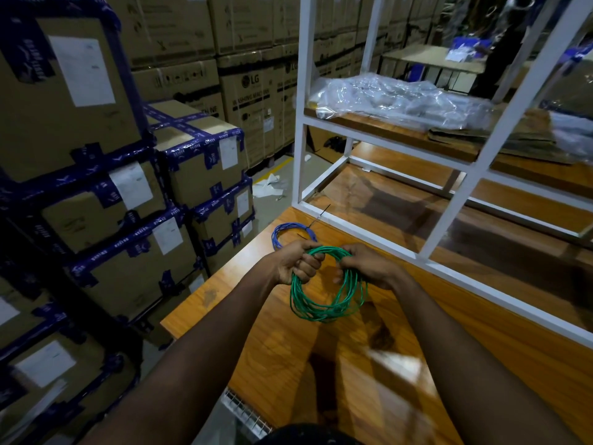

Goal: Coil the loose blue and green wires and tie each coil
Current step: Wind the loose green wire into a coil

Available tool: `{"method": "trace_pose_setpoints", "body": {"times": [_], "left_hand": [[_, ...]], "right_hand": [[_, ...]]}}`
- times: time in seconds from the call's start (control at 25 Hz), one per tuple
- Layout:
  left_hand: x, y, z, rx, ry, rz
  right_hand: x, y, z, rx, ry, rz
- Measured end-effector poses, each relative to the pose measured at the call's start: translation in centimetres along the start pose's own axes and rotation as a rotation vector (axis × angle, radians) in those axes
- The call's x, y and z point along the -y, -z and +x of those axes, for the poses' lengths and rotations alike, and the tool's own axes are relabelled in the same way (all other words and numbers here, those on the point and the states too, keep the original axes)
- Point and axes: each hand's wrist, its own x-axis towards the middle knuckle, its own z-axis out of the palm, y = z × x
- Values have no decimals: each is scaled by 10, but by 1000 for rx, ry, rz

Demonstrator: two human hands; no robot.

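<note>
While our left hand (296,263) and right hand (369,268) clamp their fingers (309,268) on the green coil (327,303), the blue coil (290,231) lies just beyond on the worktop (481,332).

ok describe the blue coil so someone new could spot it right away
Start at the wooden table and go to its far left corner, beside the white metal frame. The blue wire coil lies flat there, beyond both hands; unlike the green coil, nobody holds it.
</note>
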Motion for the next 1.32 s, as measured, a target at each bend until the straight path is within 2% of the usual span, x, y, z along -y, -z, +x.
{"method": "trace_pose_setpoints", "body": {"times": [0.16, 0.24, 0.32, 0.48, 0.56, 0.68, 0.88, 1.0, 1.24, 1.32], "left_hand": [[1, -10, 3, -216, -91, 34], [3, -15, 4, -259, -116, 37], [5, -15, 5, -273, -137, 49], [14, -10, 6, -176, -142, -93], [25, -6, 5, -138, -124, -149], [48, 5, 4, -182, -117, 7], [74, 9, -3, -302, -180, -37], [88, 10, -2, -353, -144, -112], [95, 30, -7, -229, -74, -280], [95, 39, -11, -249, -93, -303]], "right_hand": [[-4, -6, -1, -87, 15, 184], [-4, -8, -3, -124, 10, 299], [-5, -9, -4, -162, 23, 316], [-9, -11, 0, -271, 85, 211], [-13, -13, 3, -352, 157, 72], [-29, -16, 7, -441, 277, -211], [-62, -31, 15, -417, 351, -332], [-64, -45, 20, -369, 365, -378], [-61, -66, 39, -274, 419, -420], [-61, -73, 48, -239, 422, -437]]}}
